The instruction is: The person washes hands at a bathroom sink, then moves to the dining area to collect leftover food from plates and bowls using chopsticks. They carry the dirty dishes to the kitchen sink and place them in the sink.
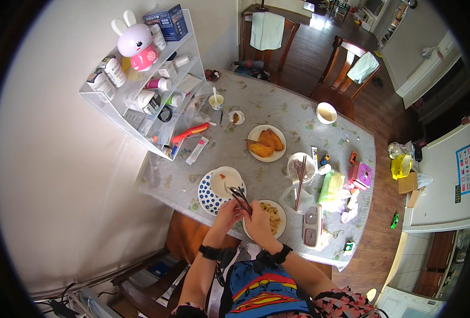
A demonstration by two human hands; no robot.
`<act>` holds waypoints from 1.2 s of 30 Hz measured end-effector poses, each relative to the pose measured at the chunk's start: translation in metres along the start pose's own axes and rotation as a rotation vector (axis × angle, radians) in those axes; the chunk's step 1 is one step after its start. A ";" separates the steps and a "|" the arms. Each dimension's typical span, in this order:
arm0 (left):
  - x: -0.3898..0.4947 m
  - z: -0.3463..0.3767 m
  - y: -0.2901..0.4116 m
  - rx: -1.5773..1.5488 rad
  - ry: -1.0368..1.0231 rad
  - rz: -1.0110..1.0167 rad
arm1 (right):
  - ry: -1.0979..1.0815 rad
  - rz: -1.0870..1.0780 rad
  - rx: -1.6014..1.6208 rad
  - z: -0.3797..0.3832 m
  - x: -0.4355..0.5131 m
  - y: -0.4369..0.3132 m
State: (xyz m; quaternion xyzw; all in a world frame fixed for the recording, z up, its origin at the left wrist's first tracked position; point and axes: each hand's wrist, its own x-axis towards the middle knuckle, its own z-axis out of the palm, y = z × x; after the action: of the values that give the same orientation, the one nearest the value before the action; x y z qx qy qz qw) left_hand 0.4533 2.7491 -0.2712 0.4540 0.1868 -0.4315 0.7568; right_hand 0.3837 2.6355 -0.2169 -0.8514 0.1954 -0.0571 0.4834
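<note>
My right hand [258, 223] grips a small bundle of dark and metal cutlery [240, 198], which looks like chopsticks with a spoon; the exact pieces are hard to tell. Close against it, my left hand [227, 217] has its fingers on the lower part of the same bundle. The tips point over a white bowl [225, 181] with a small reddish scrap inside. That bowl rests on a white plate with blue dots [207, 198]. Partly hidden behind my right hand is a white plate of pale, crumbly food [274, 216].
Orange pieces of food lie on a white plate [266, 143] mid-table. Brown chopsticks [300, 181] span a bowl covered in plastic [298, 163]. A grey-and-white case [313, 225] and pink box [361, 175] stand right. A white mesh shelf [139, 115] borders the left; a white bowl [326, 113] sits far right.
</note>
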 end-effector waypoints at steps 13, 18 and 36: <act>0.000 -0.021 -0.016 0.374 0.150 0.122 | -0.051 0.373 0.484 0.029 0.033 0.033; -0.001 -0.033 -0.030 0.754 0.100 0.344 | -0.230 0.569 0.709 0.040 0.041 0.037; 0.054 -0.179 -0.040 0.651 0.530 0.520 | -0.232 0.483 0.685 0.026 0.044 0.065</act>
State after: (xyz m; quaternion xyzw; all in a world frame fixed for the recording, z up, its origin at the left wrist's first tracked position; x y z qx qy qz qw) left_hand 0.4699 2.8658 -0.4214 0.7927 0.1086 -0.1340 0.5847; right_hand 0.4133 2.6096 -0.2894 -0.5725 0.3031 0.0924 0.7562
